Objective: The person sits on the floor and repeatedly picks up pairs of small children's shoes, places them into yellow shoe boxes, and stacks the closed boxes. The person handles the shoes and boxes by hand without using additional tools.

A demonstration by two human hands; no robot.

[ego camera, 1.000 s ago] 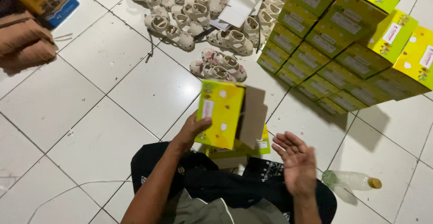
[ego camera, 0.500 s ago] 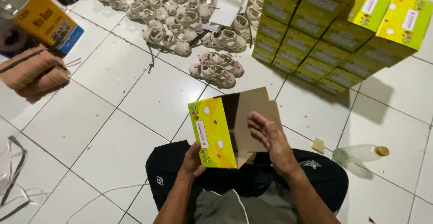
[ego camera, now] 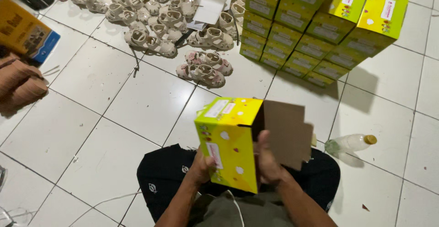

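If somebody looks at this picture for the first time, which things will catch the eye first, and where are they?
In the centre, the left hand and the right hand hold a bright yellow cardboard box with its brown flap open, above the person's lap. At upper right stands a stack of matching yellow boxes on the white tiled floor. At top centre lies a heap of pale children's sandals.

One head-worn view looks steeply down, close over the lap, onto the tiled floor (ego camera: 114, 112)
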